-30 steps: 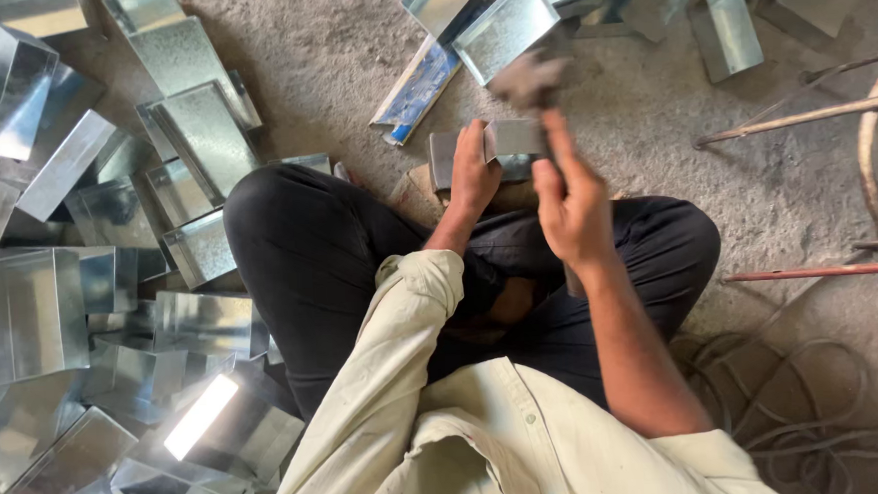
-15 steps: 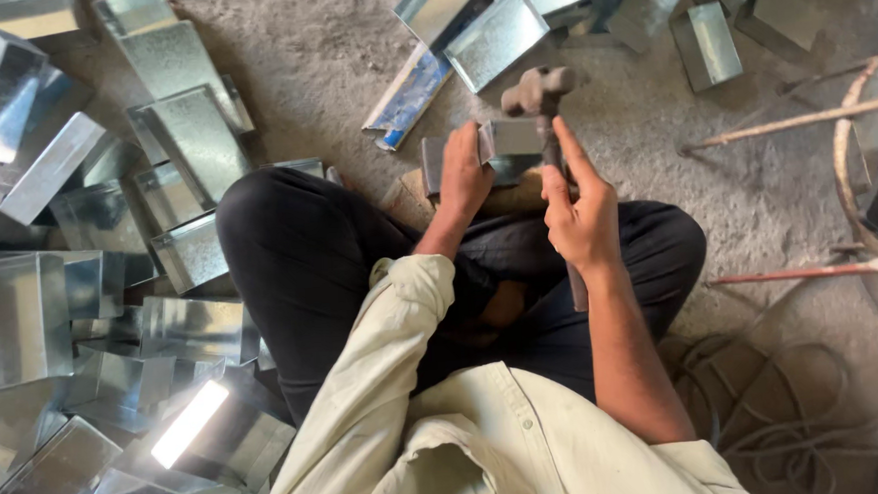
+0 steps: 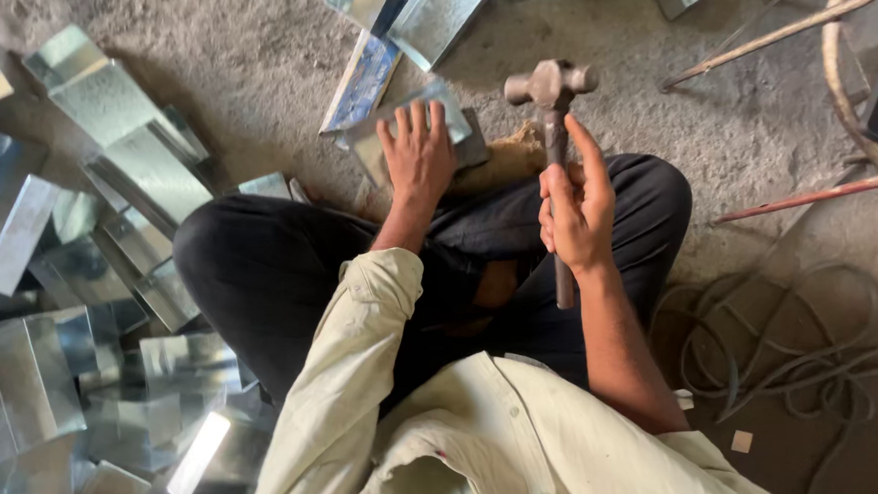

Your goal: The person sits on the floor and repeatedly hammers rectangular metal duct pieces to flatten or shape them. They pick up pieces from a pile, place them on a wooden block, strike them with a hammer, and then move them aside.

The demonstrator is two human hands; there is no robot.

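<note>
While my right hand [image 3: 580, 215] gripped the ball-peen hammer [image 3: 555, 161], now raised off the sheet-metal piece [image 3: 369, 145], left hand [image 3: 417, 158] lay flat, fingers spread, on it w/ strike pending.

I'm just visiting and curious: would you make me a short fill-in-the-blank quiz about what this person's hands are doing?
1. The right hand grips a ____ by its handle, head raised.
2. The left hand lies flat, palm down, on a piece of shiny sheet ____.
3. The person sits cross-legged on the ____, wearing black trousers.
4. A heap of bent metal pieces lies on the person's ____ side.

Missing words: hammer; metal; floor; left
</note>
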